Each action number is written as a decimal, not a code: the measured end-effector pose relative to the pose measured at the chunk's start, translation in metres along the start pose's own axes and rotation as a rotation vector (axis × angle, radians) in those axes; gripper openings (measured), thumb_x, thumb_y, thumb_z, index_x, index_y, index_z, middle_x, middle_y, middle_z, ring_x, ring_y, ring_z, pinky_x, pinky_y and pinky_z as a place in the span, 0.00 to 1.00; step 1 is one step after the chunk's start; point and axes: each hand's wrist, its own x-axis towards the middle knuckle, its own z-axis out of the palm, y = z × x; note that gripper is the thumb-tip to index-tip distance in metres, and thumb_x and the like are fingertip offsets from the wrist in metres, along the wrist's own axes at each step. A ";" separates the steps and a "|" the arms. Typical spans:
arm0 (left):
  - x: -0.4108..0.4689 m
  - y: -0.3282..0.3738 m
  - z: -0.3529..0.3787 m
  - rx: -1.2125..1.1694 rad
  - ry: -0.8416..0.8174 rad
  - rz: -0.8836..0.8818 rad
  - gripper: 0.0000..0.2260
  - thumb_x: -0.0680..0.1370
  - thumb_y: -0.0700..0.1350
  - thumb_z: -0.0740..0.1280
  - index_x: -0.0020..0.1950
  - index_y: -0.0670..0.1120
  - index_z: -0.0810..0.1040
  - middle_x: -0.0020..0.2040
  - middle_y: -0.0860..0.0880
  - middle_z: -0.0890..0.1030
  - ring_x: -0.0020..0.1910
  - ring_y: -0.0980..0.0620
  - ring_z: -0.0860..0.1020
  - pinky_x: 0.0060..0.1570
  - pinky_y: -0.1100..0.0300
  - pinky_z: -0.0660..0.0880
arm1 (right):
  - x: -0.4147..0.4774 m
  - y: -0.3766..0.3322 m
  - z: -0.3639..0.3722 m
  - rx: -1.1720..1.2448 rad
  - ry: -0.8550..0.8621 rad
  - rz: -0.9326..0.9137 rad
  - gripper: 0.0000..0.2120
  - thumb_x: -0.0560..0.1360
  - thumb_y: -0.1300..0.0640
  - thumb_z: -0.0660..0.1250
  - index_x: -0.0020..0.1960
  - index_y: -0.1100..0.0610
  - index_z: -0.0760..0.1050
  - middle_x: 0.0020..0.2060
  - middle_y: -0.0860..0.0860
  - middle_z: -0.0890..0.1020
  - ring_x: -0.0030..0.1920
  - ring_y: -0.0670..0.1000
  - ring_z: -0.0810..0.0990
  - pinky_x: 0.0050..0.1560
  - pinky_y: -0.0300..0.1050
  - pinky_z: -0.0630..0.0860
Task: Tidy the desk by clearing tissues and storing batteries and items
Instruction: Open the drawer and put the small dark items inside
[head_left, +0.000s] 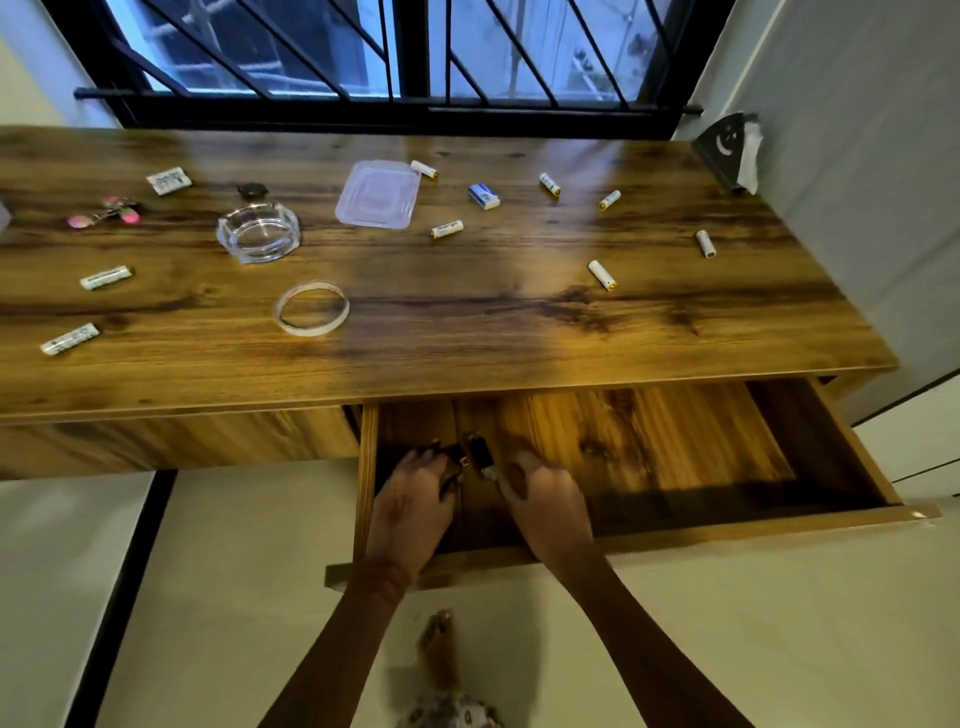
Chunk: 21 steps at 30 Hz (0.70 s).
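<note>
Reaching into the open drawer (675, 457), both hands work at its left end, close to the left side wall. To their right the drawer floor gives open room as far as the right side wall. The drawer front juts out below the front edge of the desk (467, 338) toward the person, and both forearms cross over that front rail. The desk's back edge meets the barred window (395, 52), and its right edge runs just beside the wall (857, 156).

The left hand (413, 501) lies palm down, fingers bent over a small dark item (451, 460). Blur hides whether they grip it. The right hand (545, 499) lies palm down just beside it, fingers curled inward. Its foremost fingertip is at the near end of a dark stick-shaped item (480, 453), which lies on the drawer floor between the two hands. Whether that hand pinches it cannot be told.

On the desk top the batteries (601, 274) lie scattered well apart: six from the middle rightward, two near the left end. A tissue (751, 156) sticks out of a dark holder (724, 150) at the back right corner. A tape ring (311, 307), a glass ashtray (258, 232) and a clear plastic lid (378, 194) sit left of centre. Open wood runs along the front edge from the tape ring rightward.
</note>
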 end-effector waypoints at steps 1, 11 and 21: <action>-0.012 0.003 0.001 -0.004 0.003 -0.015 0.20 0.80 0.47 0.57 0.72 0.45 0.65 0.73 0.49 0.65 0.74 0.51 0.58 0.72 0.62 0.53 | -0.011 0.004 0.000 -0.001 0.024 -0.041 0.16 0.77 0.46 0.59 0.59 0.55 0.73 0.51 0.52 0.80 0.53 0.51 0.79 0.49 0.42 0.76; -0.074 -0.015 0.026 0.406 -0.047 0.123 0.40 0.76 0.68 0.40 0.65 0.38 0.70 0.68 0.39 0.71 0.70 0.38 0.64 0.70 0.42 0.55 | -0.065 0.060 -0.002 -0.428 0.032 -0.338 0.36 0.78 0.35 0.42 0.72 0.62 0.59 0.71 0.59 0.64 0.73 0.58 0.59 0.69 0.59 0.57; -0.067 -0.021 0.043 0.515 0.148 0.172 0.33 0.74 0.61 0.52 0.70 0.38 0.62 0.72 0.38 0.66 0.72 0.38 0.56 0.70 0.41 0.55 | -0.061 0.065 0.002 -0.465 0.069 -0.379 0.31 0.78 0.43 0.47 0.72 0.63 0.57 0.72 0.59 0.63 0.73 0.58 0.59 0.70 0.57 0.61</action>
